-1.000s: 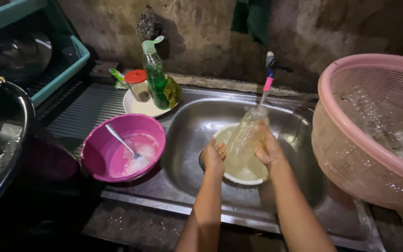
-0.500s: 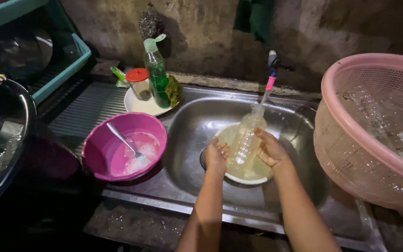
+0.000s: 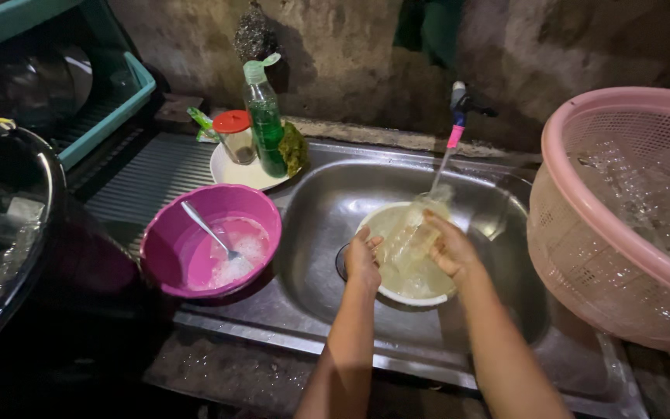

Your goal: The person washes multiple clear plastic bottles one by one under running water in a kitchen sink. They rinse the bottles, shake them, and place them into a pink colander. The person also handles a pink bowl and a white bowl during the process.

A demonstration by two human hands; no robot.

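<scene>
A clear drinking glass point(image 3: 420, 225) is tilted under the thin stream from the tap point(image 3: 459, 105), over a pale bowl point(image 3: 397, 291) full of water in the steel sink point(image 3: 327, 202). My right hand point(image 3: 450, 248) grips the glass near its base. My left hand point(image 3: 363, 260) is at the lower end of the glass, fingers curled against it and the bowl's rim. The glass looks blurred with motion.
A magenta basin point(image 3: 211, 240) with soapy water and a spoon point(image 3: 209, 231) sits left of the sink. Behind it a plate point(image 3: 242, 172) holds a green soap bottle point(image 3: 265, 124), a red-lidded jar point(image 3: 236, 136) and a scrubber. A pink basket point(image 3: 622, 225) of glassware stands right; a black tub point(image 3: 9, 225) left.
The glass has tipped lower and moved left over the bowl, and both hands shifted with it. The camera has come a little closer.
</scene>
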